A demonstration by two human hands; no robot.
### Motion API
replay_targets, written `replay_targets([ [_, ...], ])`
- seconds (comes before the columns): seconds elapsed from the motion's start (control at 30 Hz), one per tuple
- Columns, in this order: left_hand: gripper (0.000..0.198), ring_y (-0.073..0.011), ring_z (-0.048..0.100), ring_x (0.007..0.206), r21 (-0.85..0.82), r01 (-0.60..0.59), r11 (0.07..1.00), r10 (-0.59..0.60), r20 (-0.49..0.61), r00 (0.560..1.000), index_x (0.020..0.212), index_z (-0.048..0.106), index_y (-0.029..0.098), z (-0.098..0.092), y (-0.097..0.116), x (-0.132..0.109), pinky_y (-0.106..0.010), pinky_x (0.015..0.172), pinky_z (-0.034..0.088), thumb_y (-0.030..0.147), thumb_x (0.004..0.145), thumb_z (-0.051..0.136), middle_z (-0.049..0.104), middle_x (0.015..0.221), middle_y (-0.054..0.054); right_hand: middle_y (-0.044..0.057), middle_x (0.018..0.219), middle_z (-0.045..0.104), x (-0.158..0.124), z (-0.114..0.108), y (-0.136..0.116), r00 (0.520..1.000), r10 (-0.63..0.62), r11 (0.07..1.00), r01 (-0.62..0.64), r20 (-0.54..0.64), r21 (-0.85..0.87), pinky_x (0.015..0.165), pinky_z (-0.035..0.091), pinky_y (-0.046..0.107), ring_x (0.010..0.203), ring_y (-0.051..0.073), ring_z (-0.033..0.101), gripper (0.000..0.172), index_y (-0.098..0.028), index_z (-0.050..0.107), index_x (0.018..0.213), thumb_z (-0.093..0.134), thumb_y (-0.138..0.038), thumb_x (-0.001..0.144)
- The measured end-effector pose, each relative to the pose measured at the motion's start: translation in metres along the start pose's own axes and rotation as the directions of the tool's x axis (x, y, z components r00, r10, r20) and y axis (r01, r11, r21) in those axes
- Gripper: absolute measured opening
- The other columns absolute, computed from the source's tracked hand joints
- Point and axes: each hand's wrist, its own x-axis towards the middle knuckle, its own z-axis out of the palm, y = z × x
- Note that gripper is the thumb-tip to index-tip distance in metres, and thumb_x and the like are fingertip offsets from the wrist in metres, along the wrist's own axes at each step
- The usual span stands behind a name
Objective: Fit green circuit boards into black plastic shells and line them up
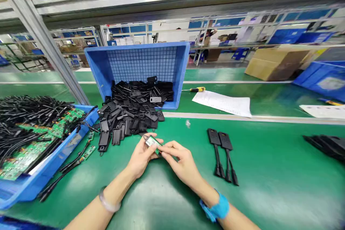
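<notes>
Over the middle of the green bench, my left hand [140,156] is closed around a small green circuit board [152,143]. A dark edge shows at the board's far end, perhaps a black case half beneath it. My right hand [181,160] pinches the board's near right end with thumb and fingers; what lies under those fingertips is hidden. Beyond both hands, loose black plastic case halves [116,136] spill from a tipped blue crate [181,79]. To the right lie two black cased units [219,139] side by side, their short cables pointing toward me.
At left, a blue bin [51,170] holds boards with black cables; several more cabled boards [87,152] lie beside it. A screwdriver [198,89], paper sheet [225,103] and small clear piece [188,124] are farther back. Black units [327,145] are stacked at far right.
</notes>
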Motion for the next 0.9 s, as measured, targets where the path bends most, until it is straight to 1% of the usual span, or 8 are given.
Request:
replay_targets([
  [0.13, 0.046, -0.0153, 0.061, 0.088, 0.032, -0.013, 0.999, 0.013, -0.010, 1.000, 0.111, 0.047, 0.022, -0.002, -0.003, 0.002, -0.024, 0.070, 0.051, 0.038, 0.075, 0.071, 0.062, 0.107, -0.007, 0.003, 0.083, 0.061, -0.001, 0.001, 0.001, 0.998, -0.065, 0.997, 0.064, -0.008, -0.049, 0.068, 0.048, 0.026, 0.077, 0.016, 0.058, 0.027, -0.026, 0.070, 0.107, 0.054, -0.015, 0.088],
  [0.27, 0.047, -0.0179, 0.061, 0.096, 0.010, -0.023, 1.000, 0.023, 0.034, 0.999, 0.117, 0.045, 0.023, -0.003, -0.004, 0.002, -0.029, 0.078, 0.051, 0.035, 0.078, 0.069, 0.062, 0.114, -0.008, 0.004, 0.087, 0.062, -0.001, 0.001, 0.002, 0.997, -0.082, 0.994, 0.082, 0.003, -0.077, 0.071, 0.049, 0.026, 0.080, 0.016, 0.059, 0.029, -0.027, 0.067, 0.112, 0.052, -0.015, 0.089],
  [0.47, 0.039, -0.0194, 0.064, 0.094, -0.006, -0.023, 1.000, 0.023, -0.001, 1.000, 0.111, 0.047, 0.020, 0.000, -0.009, 0.002, -0.030, 0.080, 0.050, 0.038, 0.081, 0.065, 0.067, 0.105, -0.009, 0.004, 0.084, 0.060, -0.004, 0.007, 0.003, 0.997, -0.061, 0.989, 0.066, 0.040, -0.134, 0.067, 0.049, 0.027, 0.076, 0.017, 0.058, 0.027, -0.026, 0.070, 0.106, 0.049, -0.018, 0.090],
  [0.6, 0.042, -0.0201, 0.064, 0.094, -0.022, -0.026, 0.999, 0.025, -0.034, 0.999, 0.109, 0.047, 0.019, 0.003, -0.011, 0.002, -0.032, 0.082, 0.049, 0.040, 0.078, 0.067, 0.067, 0.104, -0.010, 0.004, 0.083, 0.063, -0.003, 0.009, 0.004, 0.998, 0.070, 0.995, -0.070, 0.002, -0.071, 0.066, 0.048, 0.028, 0.073, 0.017, 0.058, 0.019, -0.023, 0.071, 0.092, 0.053, -0.020, 0.087],
  [0.67, 0.043, -0.0208, 0.063, 0.097, -0.039, -0.032, 0.999, 0.030, -0.044, 0.999, 0.108, 0.047, 0.019, 0.003, -0.011, 0.003, -0.033, 0.084, 0.049, 0.040, 0.077, 0.068, 0.067, 0.104, -0.010, 0.003, 0.077, 0.063, -0.002, 0.009, 0.005, 0.981, 0.193, 0.981, -0.192, -0.024, 0.043, 0.062, 0.048, 0.027, 0.067, 0.016, 0.058, 0.012, -0.020, 0.069, 0.085, 0.058, -0.024, 0.083],
  [0.73, 0.044, -0.0215, 0.062, 0.099, -0.050, -0.036, 0.998, 0.034, -0.052, 0.998, 0.107, 0.047, 0.019, 0.004, -0.011, 0.003, -0.034, 0.083, 0.049, 0.041, 0.076, 0.069, 0.067, 0.105, -0.010, 0.003, 0.076, 0.061, -0.001, 0.009, 0.007, 0.955, 0.294, 0.943, -0.284, -0.035, 0.172, 0.059, 0.048, 0.027, 0.063, 0.016, 0.057, 0.011, -0.019, 0.066, 0.080, 0.062, -0.029, 0.079],
  [0.8, 0.043, -0.0219, 0.062, 0.100, -0.054, -0.042, 0.998, 0.039, -0.057, 0.998, 0.107, 0.048, 0.019, 0.004, -0.012, 0.004, -0.033, 0.083, 0.049, 0.041, 0.076, 0.069, 0.067, 0.104, -0.010, 0.003, 0.080, 0.058, -0.001, 0.010, 0.009, 0.941, 0.334, 0.922, -0.316, -0.050, 0.225, 0.058, 0.048, 0.026, 0.063, 0.015, 0.057, 0.014, -0.018, 0.065, 0.077, 0.065, -0.032, 0.076],
  [0.9, 0.041, -0.0220, 0.062, 0.100, -0.029, -0.062, 0.998, 0.060, -0.070, 0.996, 0.105, 0.047, 0.019, 0.005, -0.014, 0.004, -0.033, 0.083, 0.049, 0.041, 0.077, 0.068, 0.068, 0.102, -0.009, 0.001, 0.077, 0.054, -0.001, 0.012, 0.010, 0.928, 0.366, 0.913, -0.344, -0.067, 0.220, 0.055, 0.045, 0.025, 0.059, 0.013, 0.054, 0.016, -0.019, 0.059, 0.074, 0.067, -0.033, 0.073],
])
